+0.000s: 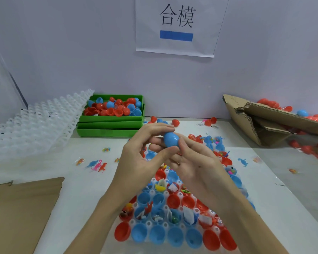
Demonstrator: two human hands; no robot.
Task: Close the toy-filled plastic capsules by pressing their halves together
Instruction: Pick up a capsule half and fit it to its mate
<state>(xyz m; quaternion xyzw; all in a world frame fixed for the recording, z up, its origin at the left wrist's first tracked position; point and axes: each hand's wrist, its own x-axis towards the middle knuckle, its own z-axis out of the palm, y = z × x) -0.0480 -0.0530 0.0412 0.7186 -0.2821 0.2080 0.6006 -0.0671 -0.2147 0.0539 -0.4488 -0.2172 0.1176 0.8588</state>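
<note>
A blue egg-shaped capsule (170, 139) is held up above the table between both hands. My left hand (141, 156) pinches it with the thumb below and the fingers over its top. My right hand (189, 162) holds it from the right side, thumb on its flank. Its two halves look joined. Below the hands lies a white holder tray (181, 196) with several open red and blue capsule halves, many with small toys inside. The front row of halves (174, 235) looks empty or nearly so.
Stacked green bins (110, 125) of loose red and blue halves stand at the back left, beside a leaning pile of clear trays (35, 123). A torn cardboard box (264, 121) with capsules sits at the right. Small toy dinosaurs (97, 165) and brown cardboard (20, 213) lie left.
</note>
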